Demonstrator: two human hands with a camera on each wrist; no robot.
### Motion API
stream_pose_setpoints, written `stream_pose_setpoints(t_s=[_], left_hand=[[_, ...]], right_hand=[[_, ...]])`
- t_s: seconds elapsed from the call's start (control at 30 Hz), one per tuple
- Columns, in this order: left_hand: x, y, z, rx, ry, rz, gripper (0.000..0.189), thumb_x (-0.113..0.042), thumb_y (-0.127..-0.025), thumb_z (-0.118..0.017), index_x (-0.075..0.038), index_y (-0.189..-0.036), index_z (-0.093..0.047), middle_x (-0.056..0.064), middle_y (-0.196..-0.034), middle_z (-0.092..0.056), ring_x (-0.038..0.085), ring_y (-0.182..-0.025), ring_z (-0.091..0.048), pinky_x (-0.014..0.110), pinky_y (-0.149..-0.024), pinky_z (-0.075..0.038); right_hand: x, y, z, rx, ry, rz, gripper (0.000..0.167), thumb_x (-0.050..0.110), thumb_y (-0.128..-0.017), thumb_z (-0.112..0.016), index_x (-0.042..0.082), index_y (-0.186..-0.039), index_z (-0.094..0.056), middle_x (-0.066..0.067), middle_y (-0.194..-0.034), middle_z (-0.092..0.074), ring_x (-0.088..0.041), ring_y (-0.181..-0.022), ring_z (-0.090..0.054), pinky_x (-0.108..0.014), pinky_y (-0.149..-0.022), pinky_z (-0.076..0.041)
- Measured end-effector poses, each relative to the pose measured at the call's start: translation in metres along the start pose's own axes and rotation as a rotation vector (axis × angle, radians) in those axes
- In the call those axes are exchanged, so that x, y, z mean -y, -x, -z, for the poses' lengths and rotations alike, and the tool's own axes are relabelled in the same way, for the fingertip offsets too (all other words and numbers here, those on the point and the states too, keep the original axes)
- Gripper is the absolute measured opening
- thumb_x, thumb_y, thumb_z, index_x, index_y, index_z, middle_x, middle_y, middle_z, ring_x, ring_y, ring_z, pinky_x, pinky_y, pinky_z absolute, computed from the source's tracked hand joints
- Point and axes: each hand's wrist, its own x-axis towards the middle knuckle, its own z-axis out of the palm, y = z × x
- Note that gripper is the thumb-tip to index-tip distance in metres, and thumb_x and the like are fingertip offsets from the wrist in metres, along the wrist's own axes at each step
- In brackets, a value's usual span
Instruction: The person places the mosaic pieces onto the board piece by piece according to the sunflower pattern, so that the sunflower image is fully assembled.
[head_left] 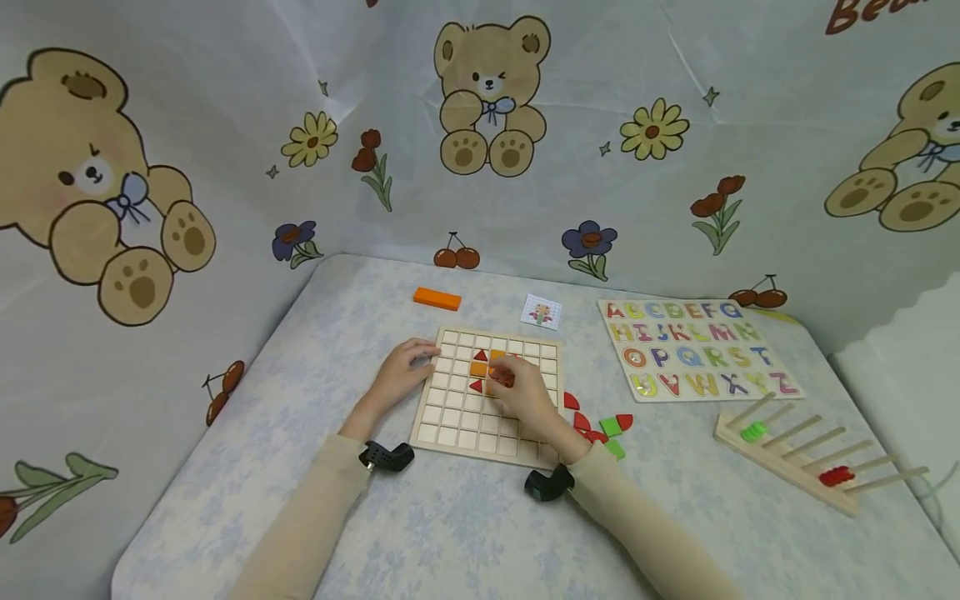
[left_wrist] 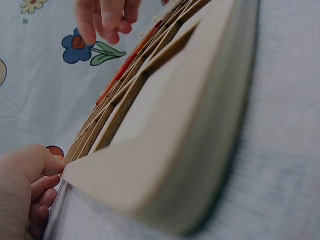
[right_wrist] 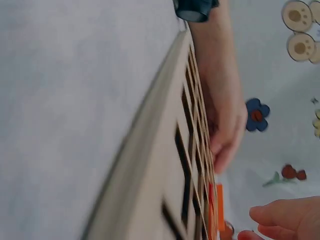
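A wooden board with a square grid [head_left: 457,421] lies on the table, with orange square tiles [head_left: 478,369] and red triangle tiles [head_left: 477,386] among its cells. At its far left edge, my left hand [head_left: 401,371] grips the rim with bent fingers; the left wrist view has the thumb and fingertips [left_wrist: 54,165] right at the corner. Above the middle of the board is my right hand [head_left: 522,392], thumb and index finger apart, red tiles showing between them in the head view. In the left wrist view its fingertips [left_wrist: 112,37] hang over the board with no piece visible in them.
Right of the board lie loose red quarter-round tiles [head_left: 624,422] and green squares [head_left: 611,427]. Behind it are an orange bar [head_left: 437,299] and a small pattern card [head_left: 542,312]. An alphabet board [head_left: 705,350] and a pegged bead rack [head_left: 787,462] stand farther right.
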Motion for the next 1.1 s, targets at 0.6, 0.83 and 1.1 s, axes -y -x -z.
stream_pose_setpoints(t_s=[0.6, 0.83, 1.1], left_hand=[[-0.005, 0.003, 0.004, 0.002, -0.007, 0.012, 0.032, -0.017, -0.098, -0.061, -0.007, -0.128, -0.066, 0.011, -0.140, -0.056, 0.032, -0.137, -0.046, 0.053, -0.115, -0.037], [-0.004, 0.003, 0.003, 0.006, 0.005, 0.014, 0.032, -0.017, -0.098, -0.061, -0.008, -0.128, -0.067, 0.010, -0.141, -0.055, 0.032, -0.138, -0.045, 0.054, -0.115, -0.037], [-0.005, 0.003, 0.001, 0.009, 0.012, 0.016, 0.032, -0.016, -0.098, -0.061, -0.009, -0.129, -0.066, 0.010, -0.142, -0.054, 0.033, -0.138, -0.045, 0.054, -0.115, -0.037]], right_hand=[[-0.069, 0.087, 0.131, 0.157, 0.231, -0.102, 0.041, -0.010, -0.078, -0.068, -0.003, -0.119, -0.066, -0.015, -0.110, -0.071, -0.028, -0.098, -0.064, -0.038, -0.084, -0.057], [-0.085, 0.091, 0.139, 0.191, 0.203, -0.060, 0.041, -0.009, -0.080, -0.067, -0.003, -0.121, -0.067, -0.012, -0.109, -0.074, -0.018, -0.093, -0.063, -0.025, -0.081, -0.055], [-0.090, 0.086, 0.140, 0.157, 0.203, -0.019, 0.036, -0.001, -0.082, -0.076, -0.002, -0.117, -0.069, -0.011, -0.104, -0.074, -0.011, -0.088, -0.062, -0.023, -0.075, -0.054]])
